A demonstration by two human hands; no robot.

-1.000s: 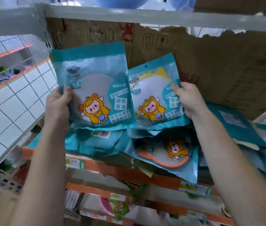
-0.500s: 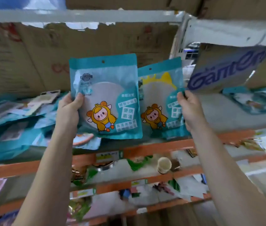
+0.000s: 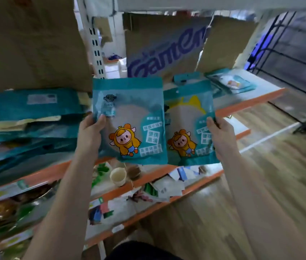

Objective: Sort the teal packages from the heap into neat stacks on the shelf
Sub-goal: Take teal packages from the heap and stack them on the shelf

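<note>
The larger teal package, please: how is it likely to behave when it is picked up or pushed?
Probably light: the left hand holds the larger package up by one edge with a thumb grip. Likely semi-stiff: it stands flat without sagging. Its glossy film may let it slide off a stack.

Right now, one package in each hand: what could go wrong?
1. The left hand pinches the larger glossy teal plastic pouch and the right hand the smaller teal pouch by one side edge only; either might slip.
2. The heap of teal packages lies near the orange shelf edge; a nudge could spill it.
</note>
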